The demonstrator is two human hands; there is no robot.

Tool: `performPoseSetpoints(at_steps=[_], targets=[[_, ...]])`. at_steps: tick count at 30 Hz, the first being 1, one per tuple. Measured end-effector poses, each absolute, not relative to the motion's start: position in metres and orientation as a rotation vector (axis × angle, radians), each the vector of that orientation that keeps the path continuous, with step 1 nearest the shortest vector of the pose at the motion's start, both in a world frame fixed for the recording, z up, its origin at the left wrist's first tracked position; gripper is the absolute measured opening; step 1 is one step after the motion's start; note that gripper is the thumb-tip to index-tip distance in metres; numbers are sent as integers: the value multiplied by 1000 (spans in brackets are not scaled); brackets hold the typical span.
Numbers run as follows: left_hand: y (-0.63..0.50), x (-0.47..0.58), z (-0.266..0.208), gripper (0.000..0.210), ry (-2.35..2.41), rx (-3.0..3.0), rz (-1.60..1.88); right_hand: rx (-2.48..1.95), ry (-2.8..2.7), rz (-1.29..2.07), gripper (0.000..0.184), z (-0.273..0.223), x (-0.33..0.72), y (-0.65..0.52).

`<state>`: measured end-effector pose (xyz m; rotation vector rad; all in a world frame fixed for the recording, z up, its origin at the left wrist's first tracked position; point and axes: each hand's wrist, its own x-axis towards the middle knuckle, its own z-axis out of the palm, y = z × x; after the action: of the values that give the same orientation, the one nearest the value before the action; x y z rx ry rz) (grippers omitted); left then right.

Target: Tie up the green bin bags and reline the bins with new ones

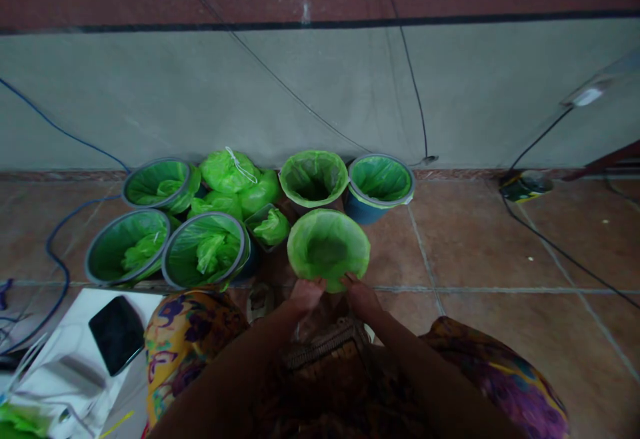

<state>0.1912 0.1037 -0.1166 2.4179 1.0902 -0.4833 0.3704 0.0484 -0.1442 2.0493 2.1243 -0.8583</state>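
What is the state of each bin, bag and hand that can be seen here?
Nearest bin: lined with a green bag, nothing visible inside, both hands on its near rim.
Left hand: fingers on the rim.
Right hand: fingers on the rim.
Two back bins: lined, open.
Three left bins: lined, crumpled green plastic inside.
Green bags: filled, one tied shut.
Black device: flat on white surface.

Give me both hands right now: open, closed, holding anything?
Left hand: closed on the near rim of the green-lined bin.
Right hand: closed on the same rim, beside the left.
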Motion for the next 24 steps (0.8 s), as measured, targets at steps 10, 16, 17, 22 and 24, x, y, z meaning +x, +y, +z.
performPoseSetpoints(at_steps=[10,16,17,22,24], targets=[[145,143,-106,33,1043,2612,-636,2482,2297,-830,36,-118,387,45],[114,166,-88,46,1240,2515,-518,2323,2219,-793,28,-111,393,44],[108,171,-88,44,1223,2505,-472,2261,2247,-801,29,-111,389,43],[90,193,-98,29,1106,2469,-408,2099,2268,-799,30,-115,373,44],[89,195,-104,29,1119,2444,-445,2096,2251,-770,30,-118,370,47]])
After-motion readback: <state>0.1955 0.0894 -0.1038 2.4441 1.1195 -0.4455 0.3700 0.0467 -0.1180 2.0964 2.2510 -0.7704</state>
